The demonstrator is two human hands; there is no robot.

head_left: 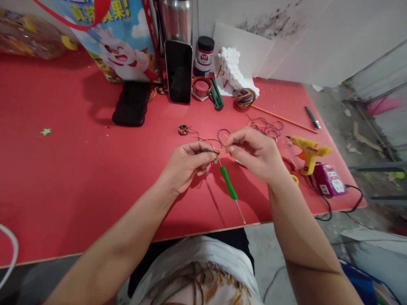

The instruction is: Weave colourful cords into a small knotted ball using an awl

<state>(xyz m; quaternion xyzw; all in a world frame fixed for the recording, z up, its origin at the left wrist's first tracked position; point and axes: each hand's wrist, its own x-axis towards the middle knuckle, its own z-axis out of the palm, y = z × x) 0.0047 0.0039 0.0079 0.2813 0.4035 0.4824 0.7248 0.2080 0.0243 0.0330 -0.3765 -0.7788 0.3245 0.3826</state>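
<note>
Red tabletop (95,182) runs beneath a pale, smudged wall. At its far left a clear plastic container (38,40) lies on its side, its yellow cap facing right; something yellowish shows through the wall, too blurred to name. Next stands a printed bag (124,55), its contents out of sight. Right of it a steel flask (177,23) rises behind a propped phone (179,72), and whatever it holds is hidden too.

Below, a small round yarn disc (183,129) lies just beyond the left hand (189,163). That hand pinches a small multicoloured yarn piece (216,151) between thumb and forefinger, above the tabletop near its front edge. A small red tub (202,94) sits farther back, reddish inside; behind it, a black-lidded jar (205,57) conceals its contents.

From the left fingertips a green-handled hook (229,183) slants down toward the front edge. I would keep that pinch firm close to the stitches, so the hook's weight does not drag a loop loose. The right hand (254,152) has thumb and forefinger drawn close together; whether they grip a strand I cannot tell. Even, gentle tension would serve best here, with the loose yarn (265,127) beyond that hand kept free of snags.
</note>
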